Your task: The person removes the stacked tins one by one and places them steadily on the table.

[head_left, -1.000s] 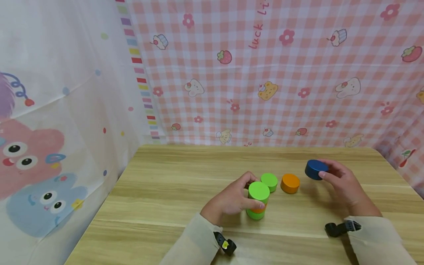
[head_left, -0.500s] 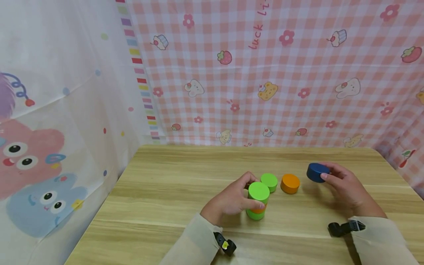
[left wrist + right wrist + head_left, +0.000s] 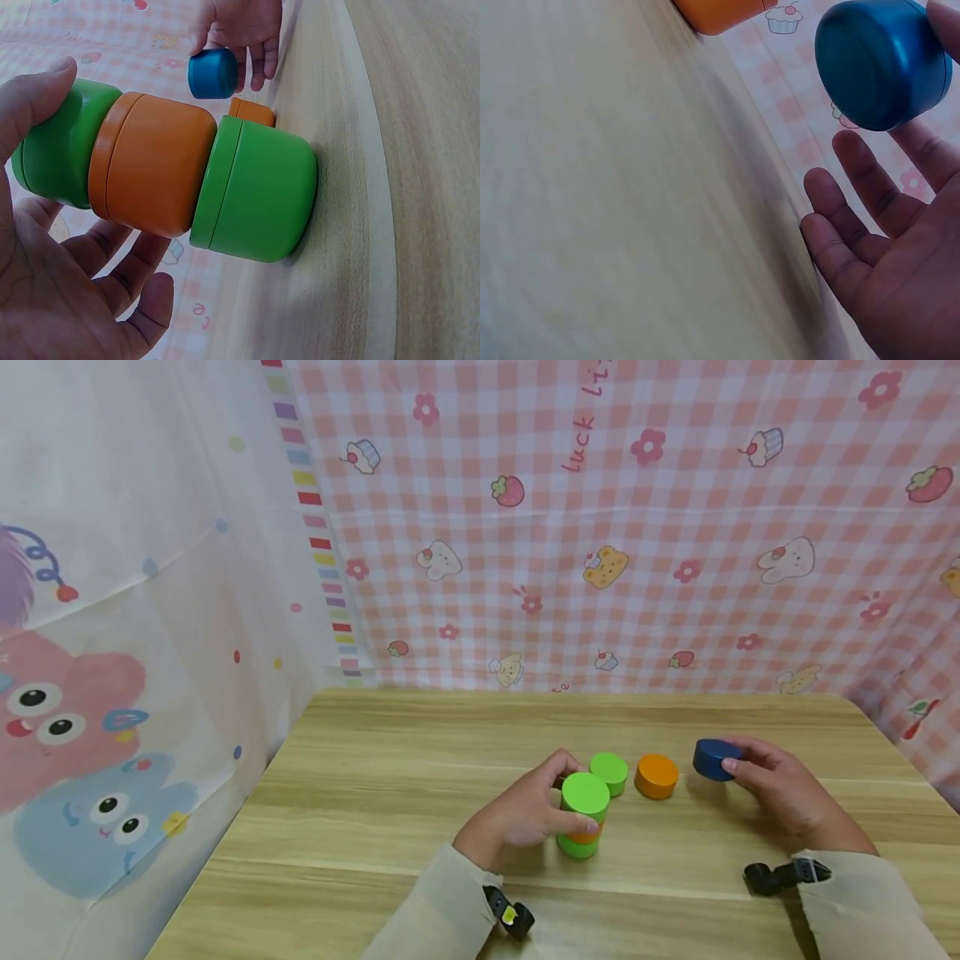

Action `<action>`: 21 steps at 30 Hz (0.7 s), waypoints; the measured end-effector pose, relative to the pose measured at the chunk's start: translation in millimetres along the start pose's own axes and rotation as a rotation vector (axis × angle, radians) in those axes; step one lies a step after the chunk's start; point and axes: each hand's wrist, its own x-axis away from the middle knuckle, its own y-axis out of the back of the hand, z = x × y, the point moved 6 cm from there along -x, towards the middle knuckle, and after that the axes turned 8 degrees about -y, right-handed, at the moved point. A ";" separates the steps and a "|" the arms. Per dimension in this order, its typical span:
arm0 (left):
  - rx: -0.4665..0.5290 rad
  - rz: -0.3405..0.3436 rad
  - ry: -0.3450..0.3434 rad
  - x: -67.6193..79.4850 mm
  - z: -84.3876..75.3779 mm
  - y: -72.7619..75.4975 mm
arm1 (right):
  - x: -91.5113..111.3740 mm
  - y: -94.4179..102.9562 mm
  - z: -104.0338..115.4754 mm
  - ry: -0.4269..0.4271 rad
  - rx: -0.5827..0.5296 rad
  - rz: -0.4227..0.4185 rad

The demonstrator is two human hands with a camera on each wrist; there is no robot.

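My left hand (image 3: 517, 806) grips an upright stack of small round lidded tins standing on the table. A green tin (image 3: 585, 793) is on top, an orange tin (image 3: 157, 165) in the middle and another green tin (image 3: 262, 191) at the bottom. The left thumb lies against the upper part of the stack. To the right, my right hand (image 3: 787, 793) pinches a dark blue tin (image 3: 714, 760) by its side, thumb in front. In the right wrist view the blue tin (image 3: 881, 64) hangs above the wood, the other fingers spread below it.
A loose green tin (image 3: 609, 773) stands just behind the stack, and a loose orange tin (image 3: 657, 777) stands between it and the blue one. The wooden table (image 3: 360, 793) ends at a pink checked cloth (image 3: 465, 593) behind and a white printed cloth at left.
My right hand has lowered the blue tin a little toward the table. The left hand, the stack and the loose tins stay where they were.
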 end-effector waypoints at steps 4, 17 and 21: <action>0.002 -0.004 -0.014 -0.7 0.5 -0.2 | -2.0 1.9 -3.5 -0.038 0.105 -0.015; 0.006 0.000 -0.015 0.3 1.6 -0.3 | -3.9 -4.6 -5.5 -0.126 0.389 -0.046; 0.002 0.003 -0.011 -0.1 1.6 -0.2 | -3.9 -5.6 -5.1 -0.145 0.406 -0.041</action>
